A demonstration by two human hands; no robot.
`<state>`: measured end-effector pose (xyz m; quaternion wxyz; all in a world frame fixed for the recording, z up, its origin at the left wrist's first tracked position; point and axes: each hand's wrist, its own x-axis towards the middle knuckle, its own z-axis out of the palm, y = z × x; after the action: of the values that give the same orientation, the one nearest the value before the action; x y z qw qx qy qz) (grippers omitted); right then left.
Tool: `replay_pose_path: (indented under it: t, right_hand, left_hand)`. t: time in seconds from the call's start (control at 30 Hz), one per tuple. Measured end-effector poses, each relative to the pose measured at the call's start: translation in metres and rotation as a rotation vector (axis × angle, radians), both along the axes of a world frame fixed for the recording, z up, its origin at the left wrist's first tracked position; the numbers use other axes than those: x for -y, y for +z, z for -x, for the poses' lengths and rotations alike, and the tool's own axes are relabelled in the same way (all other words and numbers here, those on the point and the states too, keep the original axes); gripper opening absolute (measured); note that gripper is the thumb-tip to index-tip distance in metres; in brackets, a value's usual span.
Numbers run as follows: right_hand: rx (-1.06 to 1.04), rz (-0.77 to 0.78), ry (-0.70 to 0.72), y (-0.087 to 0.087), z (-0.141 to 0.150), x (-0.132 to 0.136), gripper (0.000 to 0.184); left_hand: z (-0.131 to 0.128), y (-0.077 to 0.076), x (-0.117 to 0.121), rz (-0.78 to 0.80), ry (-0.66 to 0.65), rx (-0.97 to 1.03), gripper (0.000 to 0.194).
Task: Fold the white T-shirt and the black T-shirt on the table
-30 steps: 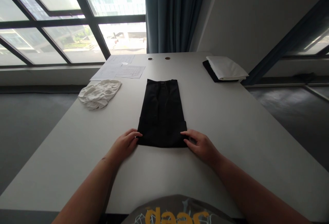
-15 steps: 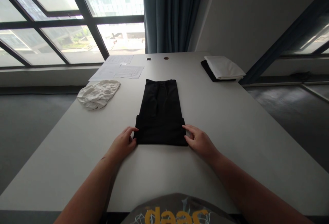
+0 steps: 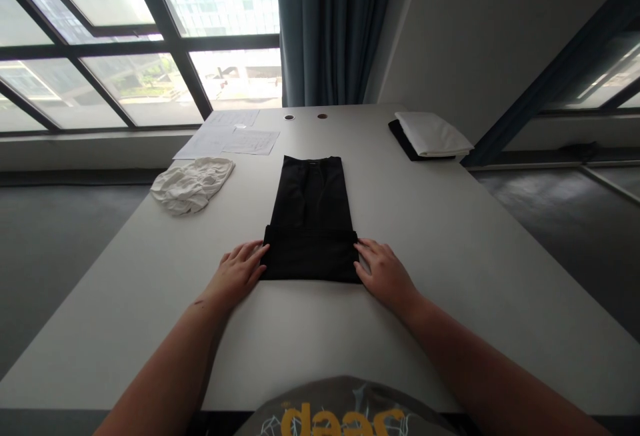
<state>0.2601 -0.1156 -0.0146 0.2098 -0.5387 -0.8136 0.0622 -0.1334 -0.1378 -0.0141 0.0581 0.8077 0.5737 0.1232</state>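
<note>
A black folded garment (image 3: 311, 213) lies lengthwise in the middle of the white table (image 3: 450, 243). Its near end is turned up into a thick band. My left hand (image 3: 238, 272) rests flat against the band's left edge, fingers stretched out. My right hand (image 3: 383, 273) lies flat against the right edge, fingers spread. Neither hand grips the cloth.
A crumpled white cloth (image 3: 193, 183) sits at the left edge. Paper sheets (image 3: 235, 135) lie behind it. A folded white cloth on a black one (image 3: 430, 135) is at the far right. Two round cable holes (image 3: 305, 117) are near the back, by a curtain and windows.
The garment's near end has been folded up over itself, making a thicker band. Both hands have moved slightly forward and flattened beside it.
</note>
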Motion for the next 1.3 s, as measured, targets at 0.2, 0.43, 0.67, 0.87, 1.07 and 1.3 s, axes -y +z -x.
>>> replay_pose_path:
  t: [0.2, 0.43, 0.67, 0.87, 1.07, 1.3]
  right_hand:
    - [0.01, -0.029, 0.004, 0.003, 0.003, 0.0, 0.048]
    - [0.063, 0.074, 0.095, -0.001, 0.029, -0.028, 0.056]
    - [0.051, 0.138, 0.237, -0.01, 0.009, -0.055, 0.054]
    - [-0.155, 0.076, 0.28, -0.003, -0.017, -0.09, 0.035]
    - [-0.174, -0.003, 0.344, 0.015, -0.002, -0.097, 0.02]
    - [-0.053, 0.188, 0.402, 0.05, 0.101, -0.115, 0.027]
  left_hand:
    - [0.003, 0.003, -0.023, 0.077, 0.011, 0.091, 0.052]
    - [-0.005, 0.002, -0.086, 0.084, 0.015, 0.07, 0.052]
    - [-0.012, 0.003, -0.112, 0.011, -0.086, 0.002, 0.05]
    - [-0.013, 0.008, -0.111, -0.025, -0.133, 0.034, 0.039]
    - [-0.038, 0.021, -0.102, -0.075, -0.176, 0.045, 0.028]
    - [-0.025, 0.014, -0.101, -0.04, -0.147, 0.088, 0.023]
